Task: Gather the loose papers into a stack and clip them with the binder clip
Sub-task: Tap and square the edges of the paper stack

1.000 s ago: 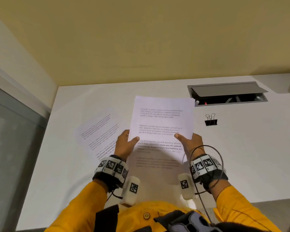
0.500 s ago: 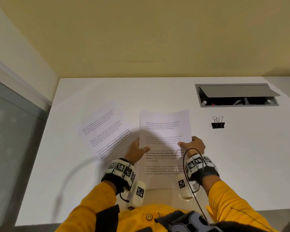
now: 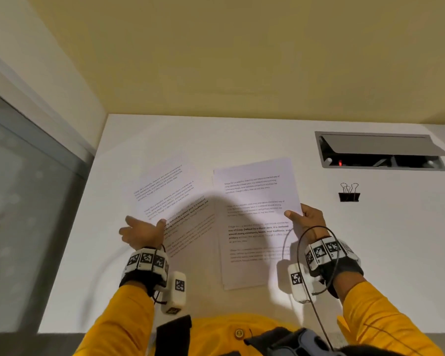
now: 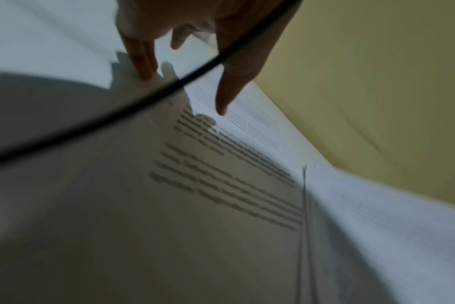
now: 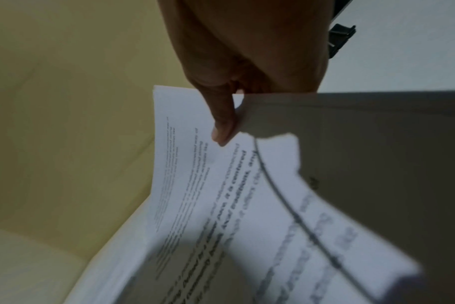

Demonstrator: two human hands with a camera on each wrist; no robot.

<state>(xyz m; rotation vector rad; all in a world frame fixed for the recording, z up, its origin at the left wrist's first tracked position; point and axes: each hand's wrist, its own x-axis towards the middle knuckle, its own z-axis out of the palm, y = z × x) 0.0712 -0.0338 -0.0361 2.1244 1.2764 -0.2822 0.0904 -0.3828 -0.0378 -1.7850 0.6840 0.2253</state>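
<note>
A stack of printed papers (image 3: 254, 222) lies in the middle of the white desk (image 3: 370, 253). My right hand (image 3: 302, 217) pinches its right edge, thumb (image 5: 222, 127) on top and the other fingers hidden below the sheets. One loose printed sheet (image 3: 170, 196) lies askew to the left, its right part next to the stack. My left hand (image 3: 144, 224) is at that sheet's lower left edge, fingers (image 4: 140, 57) straight and spread, holding nothing. The black binder clip (image 3: 349, 195) stands alone on the desk to the right of the stack, also seen behind my right hand as the clip (image 5: 340, 39).
An open grey cable hatch (image 3: 380, 152) is set into the desk at the back right, just behind the clip. A yellow wall (image 3: 242, 60) bounds the desk's far side. A glass partition (image 3: 23, 201) runs along the left edge.
The stack has come down from an upright hold onto the desk. My left hand has let go of it and moved left to the loose sheet. My right hand keeps its pinch.
</note>
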